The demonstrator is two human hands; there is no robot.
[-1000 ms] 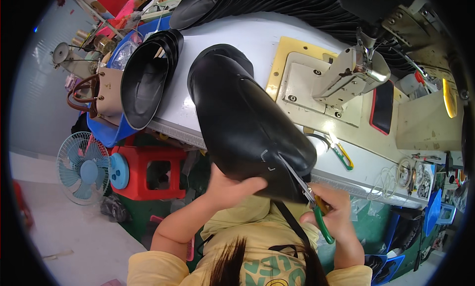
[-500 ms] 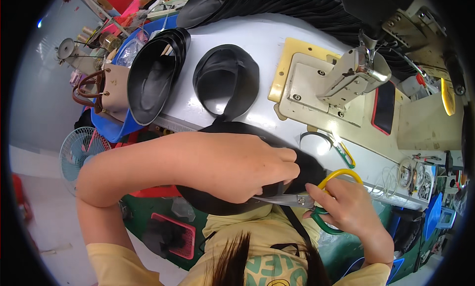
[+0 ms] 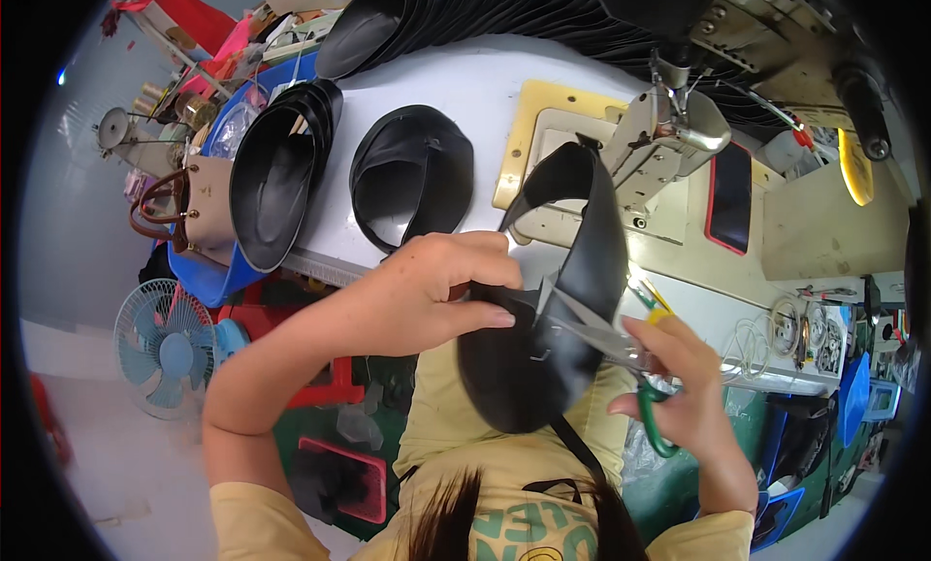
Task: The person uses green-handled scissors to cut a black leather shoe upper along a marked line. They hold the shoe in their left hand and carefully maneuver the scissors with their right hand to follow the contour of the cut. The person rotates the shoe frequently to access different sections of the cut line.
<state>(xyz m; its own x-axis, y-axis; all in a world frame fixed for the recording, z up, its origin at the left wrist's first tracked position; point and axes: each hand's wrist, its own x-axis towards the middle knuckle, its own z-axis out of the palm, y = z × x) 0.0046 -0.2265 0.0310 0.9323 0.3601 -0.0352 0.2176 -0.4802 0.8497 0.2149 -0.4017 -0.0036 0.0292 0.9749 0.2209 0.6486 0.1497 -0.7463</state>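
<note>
Workroom: a white tabletop (image 3: 436, 76) curves in front of you, with a long row of overlapping black sheet-like pieces (image 3: 504, 28) along its far edge.
Machine: at the right of the tabletop stands a cream-coloured metal sewing machine post (image 3: 640, 163), a yellow plate (image 3: 524, 125) at its base; a dark flat slab with a red rim (image 3: 730, 197) lies to the right of it.
Left hand: your left hand (image 3: 441, 285) pinches the edge of a black, smooth, curved piece (image 3: 519, 396), thumb and fingers closed on it.
Right hand: your right hand (image 3: 693, 382) is curled around the handles of silver-bladed scissors (image 3: 621, 348) with a green loop.
Black piece: it hangs above your lap, at the table's near edge, its upper band arching up in front of the machine.
Blades: they lie across the piece and look parted, pointing toward your left hand; you cannot tell exactly where they touch.
Tabletop left: a black, rounded, hollow piece (image 3: 451, 173) rests near a nested stack of black oval shells (image 3: 272, 192).
Beyond the stack: a beige handbag with brown handles (image 3: 208, 202) sits beside it, above a pale blue fan (image 3: 175, 352).
</note>
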